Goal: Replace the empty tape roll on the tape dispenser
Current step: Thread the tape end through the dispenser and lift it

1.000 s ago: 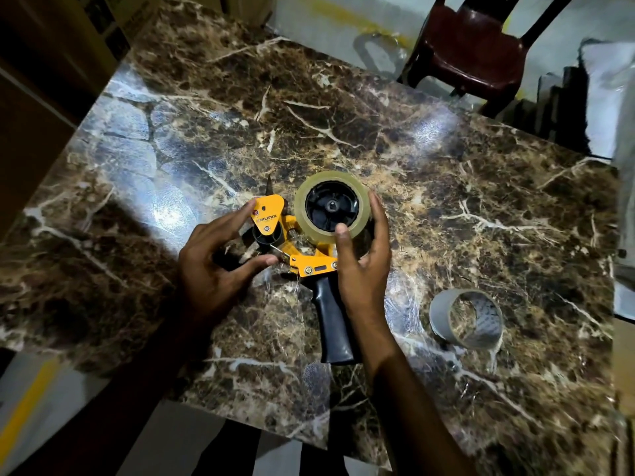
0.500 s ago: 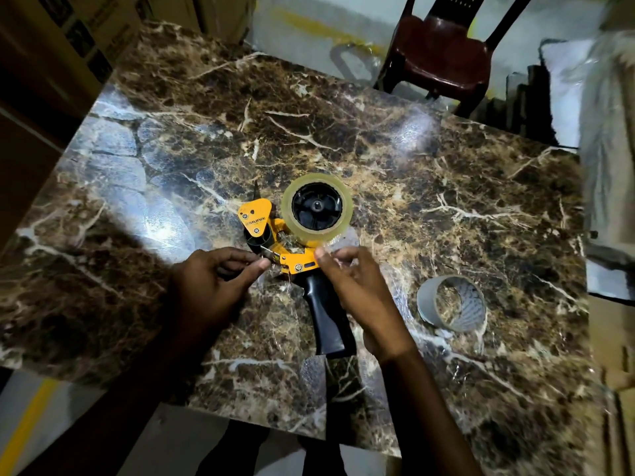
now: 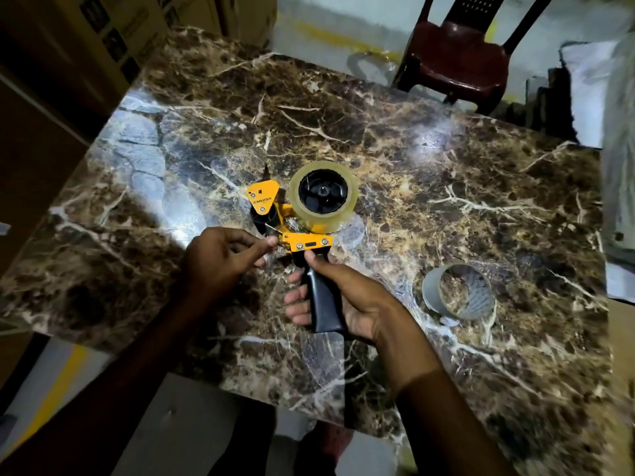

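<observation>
A yellow and black tape dispenser [image 3: 295, 235] lies on the marble table [image 3: 446, 187]. A full roll of clear tape [image 3: 324, 216] sits on its black hub. My right hand [image 3: 347, 297] is wrapped around the dispenser's black handle. My left hand [image 3: 223, 259] pinches at the yellow frame's left side, where the clear tape end seems to be; the tape itself is hard to see. The empty grey cardboard roll [image 3: 457, 292] lies on its side to the right, apart from both hands.
A dark red chair [image 3: 457, 53] stands beyond the table's far edge. Cardboard boxes [image 3: 113, 32] are stacked at the far left. Pale sheets or bags [image 3: 615, 132] lie at the table's right edge. The near table edge is close to my arms.
My right hand left the tape roll, moved down past the frame and now grips the handle. My left hand shifted from the dispenser's front guard to pinching beside the yellow frame.
</observation>
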Action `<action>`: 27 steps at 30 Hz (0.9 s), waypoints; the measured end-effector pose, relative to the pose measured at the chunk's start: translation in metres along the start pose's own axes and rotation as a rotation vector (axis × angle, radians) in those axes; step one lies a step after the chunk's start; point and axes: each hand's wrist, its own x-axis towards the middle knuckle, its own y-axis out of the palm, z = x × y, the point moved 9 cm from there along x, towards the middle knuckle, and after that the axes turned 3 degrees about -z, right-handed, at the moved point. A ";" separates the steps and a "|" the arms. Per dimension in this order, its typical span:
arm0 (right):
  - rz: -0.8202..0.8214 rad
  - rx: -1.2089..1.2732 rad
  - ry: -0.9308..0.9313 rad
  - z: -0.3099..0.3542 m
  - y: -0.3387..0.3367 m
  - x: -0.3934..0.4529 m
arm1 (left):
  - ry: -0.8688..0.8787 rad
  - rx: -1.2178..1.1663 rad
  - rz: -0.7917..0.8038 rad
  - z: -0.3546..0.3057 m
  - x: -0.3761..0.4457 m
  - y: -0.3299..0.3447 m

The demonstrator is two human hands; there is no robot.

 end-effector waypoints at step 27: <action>0.058 0.122 -0.017 -0.004 0.006 0.017 | -0.043 -0.030 0.155 0.005 0.011 0.009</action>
